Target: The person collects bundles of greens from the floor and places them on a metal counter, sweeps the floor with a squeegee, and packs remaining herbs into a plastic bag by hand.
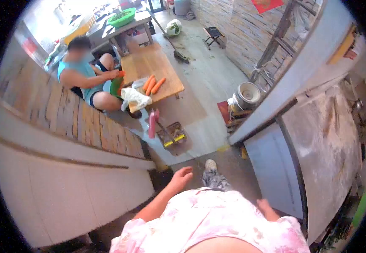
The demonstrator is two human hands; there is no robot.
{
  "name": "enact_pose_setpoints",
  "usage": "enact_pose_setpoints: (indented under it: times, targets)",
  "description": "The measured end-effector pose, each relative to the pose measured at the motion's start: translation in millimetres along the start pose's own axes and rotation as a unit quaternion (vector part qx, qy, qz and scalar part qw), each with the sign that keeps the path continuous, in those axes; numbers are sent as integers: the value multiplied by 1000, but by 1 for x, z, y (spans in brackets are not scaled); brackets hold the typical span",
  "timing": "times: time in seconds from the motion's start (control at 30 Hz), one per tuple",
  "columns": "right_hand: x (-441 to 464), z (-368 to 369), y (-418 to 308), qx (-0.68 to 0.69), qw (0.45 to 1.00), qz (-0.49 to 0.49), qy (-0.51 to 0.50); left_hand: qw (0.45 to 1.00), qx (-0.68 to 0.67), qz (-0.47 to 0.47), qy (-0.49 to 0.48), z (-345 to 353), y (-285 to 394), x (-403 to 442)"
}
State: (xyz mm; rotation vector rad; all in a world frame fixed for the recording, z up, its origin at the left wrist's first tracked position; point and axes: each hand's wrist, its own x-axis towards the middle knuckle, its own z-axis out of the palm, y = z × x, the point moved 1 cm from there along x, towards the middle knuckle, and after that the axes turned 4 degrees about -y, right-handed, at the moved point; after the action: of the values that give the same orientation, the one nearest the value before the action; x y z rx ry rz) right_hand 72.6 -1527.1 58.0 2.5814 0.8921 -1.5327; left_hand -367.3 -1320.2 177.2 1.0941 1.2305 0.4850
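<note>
My left hand (181, 176) hangs beside my body at the lower middle, fingers loosely apart and nothing in them. On the other side, my right hand (265, 205) is low by the pale panel (275, 164); its fingers are blurred and partly hidden. Neither hand touches anything that I can see. Ahead of my left hand, a basket (171, 137) with a yellow strip and a long handle sits on the floor. A pink object (152, 122) stands next to it. My shoe (210, 165) shows between the hands.
A seated person (79, 74) holds something orange over a green container (115, 85) beside a low wooden table (166, 67). Carrots (151, 85) and a white bag (135, 99) lie on it. A stool (213, 36), a broom (181, 57) and a bucket (248, 93) stand farther off.
</note>
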Motion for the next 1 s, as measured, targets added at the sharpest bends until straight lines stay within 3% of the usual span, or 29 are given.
enact_pose_setpoints:
  times: [0.03,0.07,0.1,0.2,0.23,0.33,0.43,0.47,0.57,0.7,0.87,0.9,0.97,1.0]
  targets:
    - [23,-11,-44,40,999,-28,-1,1000,-3,-13,-14,-5,-4,21]
    - [44,-25,-99,12,999,-25,-39,998,-42,-34,-14,-6,19,28]
    - [58,-40,-160,-51,995,-82,-28,995,-84,-54,-16,-6,46,37]
    - [147,-54,-293,-132,917,-375,44,994,-101,-29,-29,-19,101,83]
    - [138,-69,-360,-163,920,-357,-10,990,-135,-13,-24,-24,111,103]
    - [152,-91,-504,-173,888,-424,-30,978,-210,13,-5,-45,149,167]
    - [177,-99,-603,-180,871,-455,-43,993,-119,20,20,-76,201,224]
    - [189,-103,-625,-178,867,-464,-42,988,-148,42,12,-90,201,251]
    - [232,-121,-653,-218,856,-466,-56,980,-183,43,63,-132,203,330]
    - [270,-177,-650,-300,882,-342,-124,951,-290,1,103,-176,280,393]
    - [350,-236,-624,-222,950,-207,-74,961,-238,2,140,-225,337,492]
    - [321,-256,-657,-118,981,-129,-85,963,-221,4,153,-233,345,513]
    - [387,-269,-642,-141,965,-165,-146,959,-226,6,173,-244,358,559]
    - [410,-277,-646,-127,970,-126,-167,955,-229,-3,187,-249,367,580]
